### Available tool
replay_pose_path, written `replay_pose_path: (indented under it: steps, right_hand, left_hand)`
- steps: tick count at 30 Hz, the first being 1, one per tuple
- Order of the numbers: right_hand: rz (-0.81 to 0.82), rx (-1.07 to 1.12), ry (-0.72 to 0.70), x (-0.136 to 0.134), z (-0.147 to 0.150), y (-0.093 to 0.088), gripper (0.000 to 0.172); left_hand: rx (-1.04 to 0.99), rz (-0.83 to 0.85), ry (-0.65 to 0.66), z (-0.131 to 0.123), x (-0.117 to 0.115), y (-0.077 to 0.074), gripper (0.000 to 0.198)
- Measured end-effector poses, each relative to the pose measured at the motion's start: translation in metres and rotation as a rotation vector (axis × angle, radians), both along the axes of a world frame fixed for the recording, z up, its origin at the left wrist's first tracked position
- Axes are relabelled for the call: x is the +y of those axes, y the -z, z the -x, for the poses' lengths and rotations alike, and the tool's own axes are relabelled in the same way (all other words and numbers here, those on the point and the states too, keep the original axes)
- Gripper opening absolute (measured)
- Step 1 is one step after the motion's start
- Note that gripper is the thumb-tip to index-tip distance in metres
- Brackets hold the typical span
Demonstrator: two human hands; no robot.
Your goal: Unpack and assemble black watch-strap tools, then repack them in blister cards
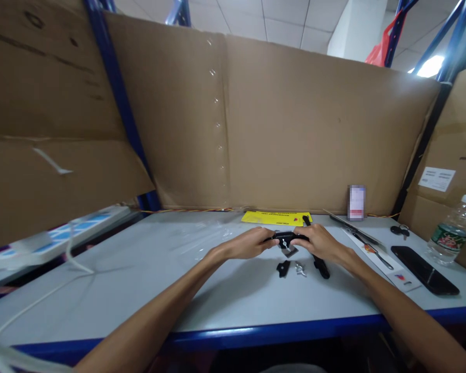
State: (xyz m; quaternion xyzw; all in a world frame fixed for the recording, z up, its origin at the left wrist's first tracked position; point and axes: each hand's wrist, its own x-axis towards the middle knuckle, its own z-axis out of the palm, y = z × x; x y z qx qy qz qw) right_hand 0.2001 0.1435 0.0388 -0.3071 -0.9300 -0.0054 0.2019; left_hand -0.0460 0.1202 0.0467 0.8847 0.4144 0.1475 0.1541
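Observation:
Both hands hold a black two-handled tool (284, 239) above the table. My left hand (252, 242) is closed round its left handle, and my right hand (318, 241) is closed round the right one. A flat metal piece (291, 252) shows just under the tool's middle. Below it on the table lie a small black plate (283, 268) and some silver screws or nuts (300, 268). Another long black tool (321, 267) lies partly behind my right hand. Beyond the hands is a yellow printed card (274, 218).
To the right lie a black phone (425, 270), keys (399, 230), a thin tool on a white card (373, 250) and a plastic bottle (450, 233). Clear plastic wrap (213, 235) and a white cable (72, 254) are on the left. Cardboard (287, 124) stands behind.

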Motion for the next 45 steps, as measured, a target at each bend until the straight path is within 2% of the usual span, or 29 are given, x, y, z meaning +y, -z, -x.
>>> replay_pose_path:
  steps: [13,21,27,36,42,45]
  right_hand:
    - [-0.015,-0.02,0.023,-0.004,0.0,0.0,0.02]
    - [-0.027,-0.017,0.037,-0.01,0.001,-0.005,0.018]
    - [-0.029,-0.025,0.071,-0.009,0.003,-0.002,0.017]
    - [-0.161,0.178,0.071,-0.008,-0.003,-0.015,0.015]
    - [-0.069,0.059,-0.011,-0.004,-0.005,-0.011,0.024]
    - [-0.029,0.033,-0.048,0.001,-0.005,-0.006,0.02]
  left_hand:
    - [0.058,-0.045,-0.001,-0.001,-0.003,-0.002,0.035]
    - [0.058,-0.051,-0.011,-0.002,-0.006,-0.002,0.036]
    - [0.053,-0.044,-0.02,-0.002,-0.005,-0.001,0.038]
    - [0.004,-0.037,-0.032,-0.001,-0.008,-0.007,0.037]
    - [0.006,-0.013,-0.022,0.0,-0.007,-0.005,0.036]
    - [0.005,-0.003,-0.014,0.0,-0.004,-0.003,0.038]
